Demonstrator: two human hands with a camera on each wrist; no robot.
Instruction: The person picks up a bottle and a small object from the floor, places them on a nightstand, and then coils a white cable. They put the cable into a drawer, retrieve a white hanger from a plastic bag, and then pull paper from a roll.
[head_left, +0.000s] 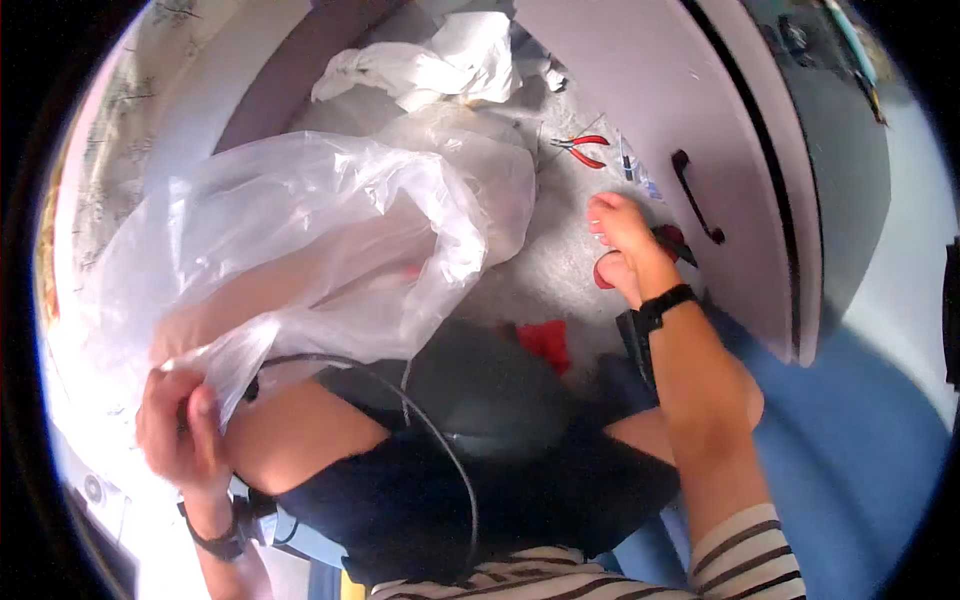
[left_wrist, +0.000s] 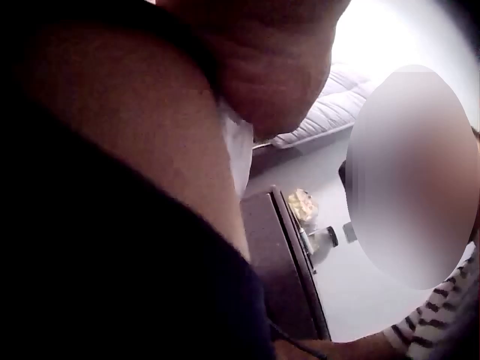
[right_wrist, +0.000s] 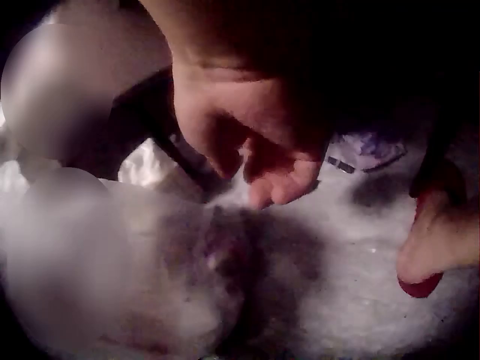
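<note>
A large clear plastic bag spreads over the left half of the head view, its mouth facing right. My left hand grips the bag's near edge above my left thigh. In the left wrist view, the left hand appears dark, with a strip of pale plastic beside it. My right hand is held out over the floor, to the right of the bag. The right wrist view shows that right hand with fingers loosely bent and no held thing discernible.
Red-handled pliers lie on the grey floor. Crumpled white material is at the back, a red cloth near my legs. A cabinet door stands on the right. A black cable crosses my lap.
</note>
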